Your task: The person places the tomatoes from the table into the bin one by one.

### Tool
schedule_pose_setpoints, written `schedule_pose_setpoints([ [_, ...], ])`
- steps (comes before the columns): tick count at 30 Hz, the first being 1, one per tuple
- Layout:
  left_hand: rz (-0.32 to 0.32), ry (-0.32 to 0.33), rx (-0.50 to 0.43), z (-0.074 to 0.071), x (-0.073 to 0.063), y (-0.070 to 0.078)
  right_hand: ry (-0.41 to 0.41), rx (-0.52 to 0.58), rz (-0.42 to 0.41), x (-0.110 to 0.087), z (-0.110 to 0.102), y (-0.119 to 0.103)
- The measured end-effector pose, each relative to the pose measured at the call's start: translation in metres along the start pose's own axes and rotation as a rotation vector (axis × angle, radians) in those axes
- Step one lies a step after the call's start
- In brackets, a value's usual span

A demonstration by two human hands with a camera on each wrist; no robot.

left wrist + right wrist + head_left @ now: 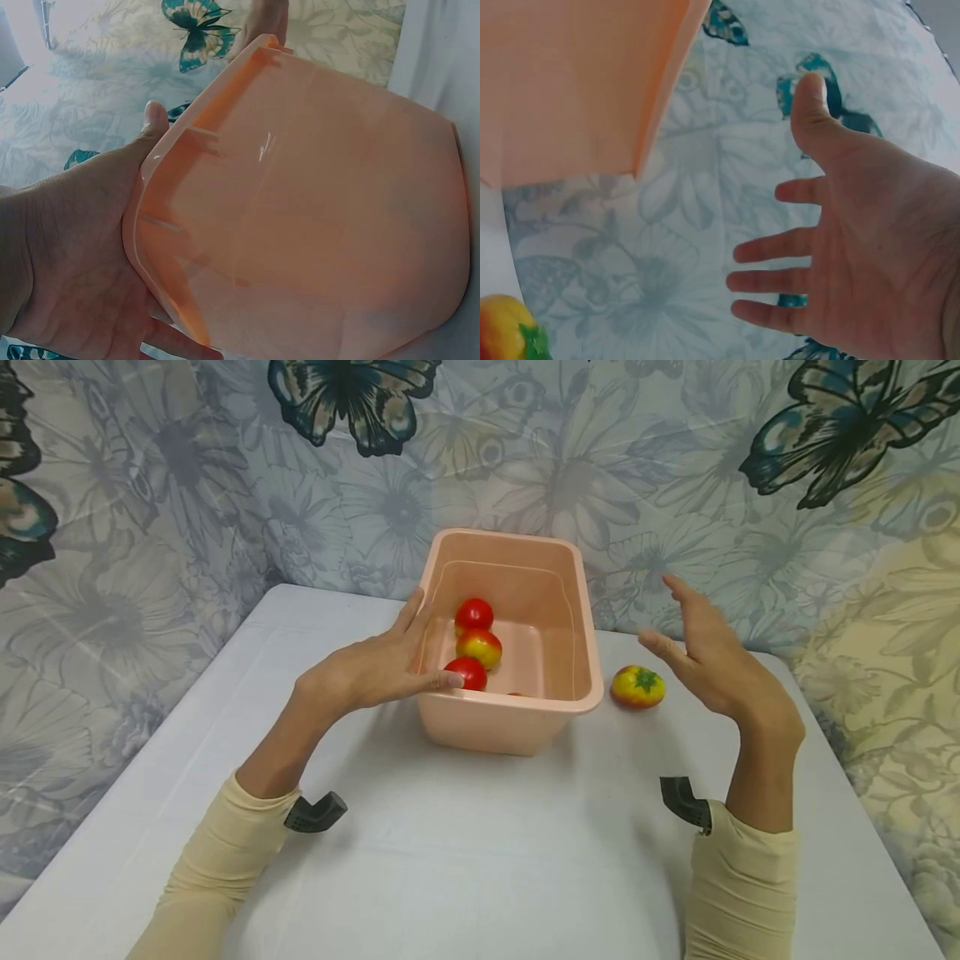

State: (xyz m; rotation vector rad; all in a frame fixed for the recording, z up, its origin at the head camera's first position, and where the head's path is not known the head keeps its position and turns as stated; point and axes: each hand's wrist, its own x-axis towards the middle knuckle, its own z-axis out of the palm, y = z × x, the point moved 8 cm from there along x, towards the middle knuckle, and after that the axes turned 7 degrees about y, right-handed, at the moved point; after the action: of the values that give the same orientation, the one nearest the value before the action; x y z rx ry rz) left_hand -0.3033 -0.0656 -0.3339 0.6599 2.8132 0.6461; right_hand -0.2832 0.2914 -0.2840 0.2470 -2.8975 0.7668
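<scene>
A peach-coloured plastic bin (551,602) stands at the back middle of the white table. My left hand (360,672) holds its near left corner, thumb over the front rim and fingers along the left side. In the left wrist view, that palm lies against the rim of the bin (322,202). Round red and red-yellow fruits (480,647) lie along the bin's left inside; a red sliver shows behind the front rim. My right hand (712,660) is raised, its fingers spread and holding nothing. Near it lies a yellow-red fruit (637,687) with a green star-shaped top.
The white table (465,843) reaches to a wall cloth (525,468) printed with flowers and butterflies, close behind the bin. Dark wrist mounts (315,812) stick out at both beige sleeves (746,885).
</scene>
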Motion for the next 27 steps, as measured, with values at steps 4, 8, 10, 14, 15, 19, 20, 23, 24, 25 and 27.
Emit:
schedule_pose_setpoints([
  [4,-0.001,0.004,-0.012,-0.001,0.0,0.001,-0.019,-0.019,0.027,0.002,0.0,0.012],
  [8,-0.001,-0.005,-0.027,0.0,0.0,0.001,-0.065,-0.006,0.048,0.001,0.001,0.021],
  [10,0.001,-0.007,-0.028,0.0,0.0,0.001,-0.095,0.004,0.063,0.0,0.003,0.027],
  [14,0.009,-0.005,-0.02,0.0,0.0,0.001,-0.153,0.008,0.112,0.001,0.009,0.04],
  [15,0.012,-0.003,-0.021,0.0,0.0,0.001,-0.166,0.003,0.125,0.001,0.011,0.043],
  [19,0.021,0.006,-0.028,0.0,0.0,0.002,-0.207,-0.004,0.159,0.003,0.017,0.056],
  [20,0.021,0.008,-0.031,0.0,0.0,0.002,-0.219,-0.01,0.168,0.004,0.019,0.059],
  [23,0.016,0.014,-0.033,-0.001,0.0,0.001,-0.248,-0.02,0.192,0.005,0.024,0.067],
  [24,0.014,0.014,-0.031,-0.001,0.0,0.001,-0.254,-0.022,0.195,0.006,0.026,0.069],
  [25,0.013,0.014,-0.03,-0.001,0.0,0.001,-0.262,-0.024,0.201,0.006,0.027,0.071],
  [27,0.01,0.014,-0.03,-0.001,0.0,0.001,-0.274,-0.018,0.208,0.007,0.031,0.075],
])
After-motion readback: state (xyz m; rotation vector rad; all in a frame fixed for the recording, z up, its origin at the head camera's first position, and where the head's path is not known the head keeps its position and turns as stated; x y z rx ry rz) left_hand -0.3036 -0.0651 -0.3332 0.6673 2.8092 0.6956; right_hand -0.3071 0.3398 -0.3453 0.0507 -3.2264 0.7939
